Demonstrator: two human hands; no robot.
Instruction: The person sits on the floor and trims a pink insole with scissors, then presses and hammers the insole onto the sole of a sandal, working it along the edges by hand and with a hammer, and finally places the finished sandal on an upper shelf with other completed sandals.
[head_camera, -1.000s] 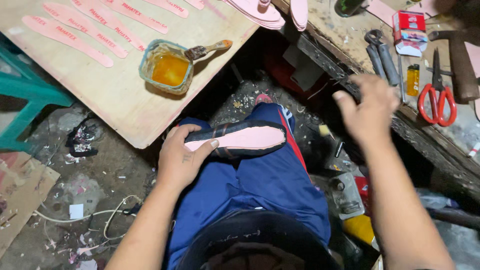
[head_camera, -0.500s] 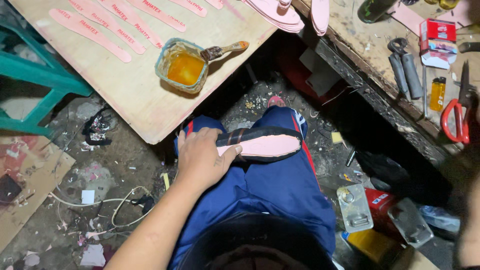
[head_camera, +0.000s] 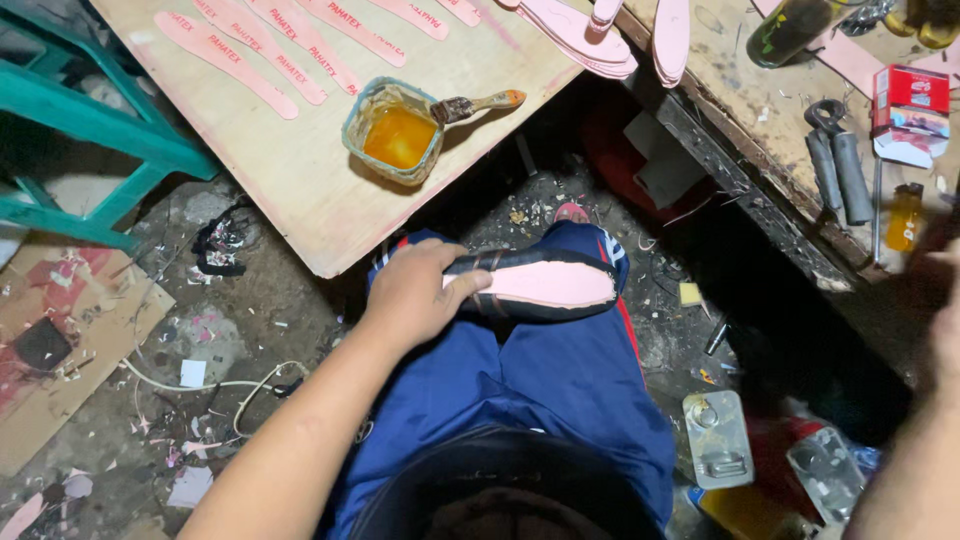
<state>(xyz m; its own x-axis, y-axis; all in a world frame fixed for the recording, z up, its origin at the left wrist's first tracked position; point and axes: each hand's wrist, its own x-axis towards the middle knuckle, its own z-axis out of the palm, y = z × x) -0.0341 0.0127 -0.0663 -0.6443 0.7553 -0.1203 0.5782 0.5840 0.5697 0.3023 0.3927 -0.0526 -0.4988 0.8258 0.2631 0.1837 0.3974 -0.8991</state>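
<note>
A shoe sole held on a knee, beside a big wooden board.

The board (head_camera: 300, 170) carries a glue pot (head_camera: 397, 135) with a brush (head_camera: 485, 103); the sole (head_camera: 540, 283) (pink on top, black round the edge) lies on the blue trousers (head_camera: 560, 380); the left hand (head_camera: 415, 292) wraps its fingers round one end; the right hand (head_camera: 945, 320) is blurred, so I cannot tell about its fingers.

A small shoemaking workshop: above the fingers (head_camera: 470, 285), a board (head_camera: 300, 170) carries pink insole cutouts (head_camera: 225, 62) and a glue tub (head_camera: 395, 135) with a brush (head_camera: 480, 105); further right, a scarred counter (head_camera: 760, 110) holds pliers (head_camera: 840, 160). Scraps litter the floor (head_camera: 170, 350).
</note>
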